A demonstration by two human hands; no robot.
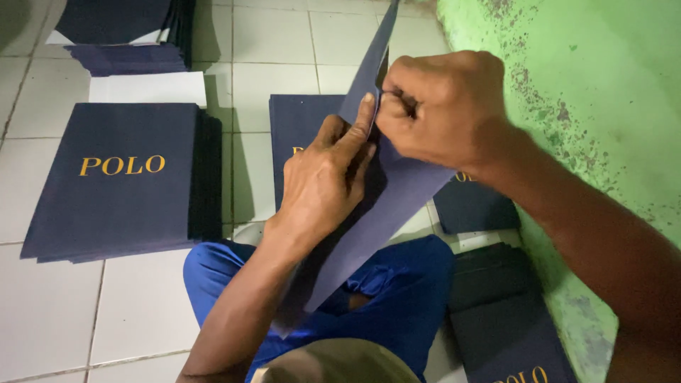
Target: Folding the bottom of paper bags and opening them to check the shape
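A dark navy sheet of card [397, 206] stands tilted on edge over my lap, running from the top centre down to my knee. My left hand [323, 177] grips it from the left, thumb pressed along its fold. My right hand [443, 106] pinches the same sheet near its upper edge, fingers curled tight. The two hands touch each other at the fold.
A tall stack of navy sheets with gold lettering [117, 177] lies on the white tiled floor [50, 305] at left. Further stacks: at top left [128, 35], under my hands [298, 128], at bottom right [511, 333]. A stained green wall [603, 92] rises at right. My blue trouser leg [397, 305] is below.
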